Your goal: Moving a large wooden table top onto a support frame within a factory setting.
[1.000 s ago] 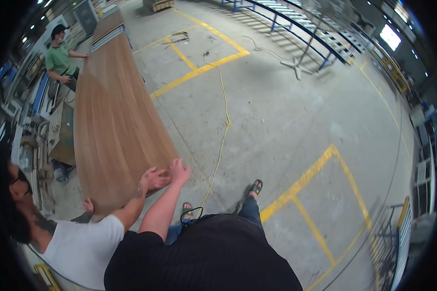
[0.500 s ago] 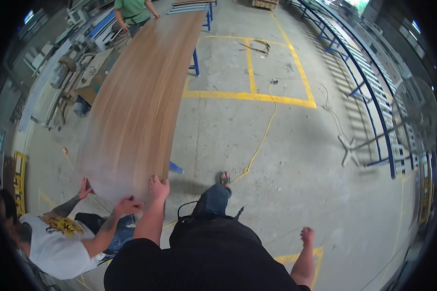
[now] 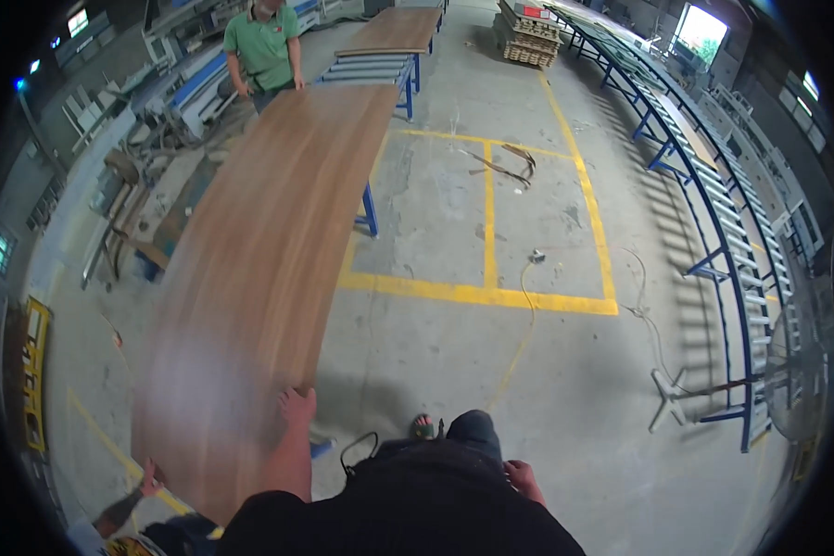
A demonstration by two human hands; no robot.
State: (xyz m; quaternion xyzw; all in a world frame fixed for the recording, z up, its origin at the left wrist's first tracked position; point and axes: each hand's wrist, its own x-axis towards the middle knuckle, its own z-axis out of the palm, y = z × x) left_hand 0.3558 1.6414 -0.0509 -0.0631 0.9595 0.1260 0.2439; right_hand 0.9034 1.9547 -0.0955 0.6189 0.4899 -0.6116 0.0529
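A long brown wood-grain panel (image 3: pixel 259 250) slants from the far left down to the lower left. At its right edge, close to its near end, my left hand (image 3: pixel 296 408) is closed on the edge with the thumb side up. My right hand (image 3: pixel 524 479) hangs beside my right hip, fingers loosely curled, with nothing seen in it. A co-worker's hand (image 3: pixel 151 477) touches the panel's left edge at the lower left. At the far end stands a person in a green shirt (image 3: pixel 264 54), hands by the panel.
A blue-legged roller stand (image 3: pixel 371 69) and another brown panel (image 3: pixel 394 30) lie beyond. Long roller conveyors (image 3: pixel 723 213) run along the right, near a fan with a white cross foot (image 3: pixel 667 398). A yellow cord (image 3: pixel 514 357) and straps (image 3: pixel 519 162) lie on the floor.
The view has tilted up, showing more beyond the panel. My left hand stays on the panel's edge, now farther from its near end. My right hand has swung in to my hip.
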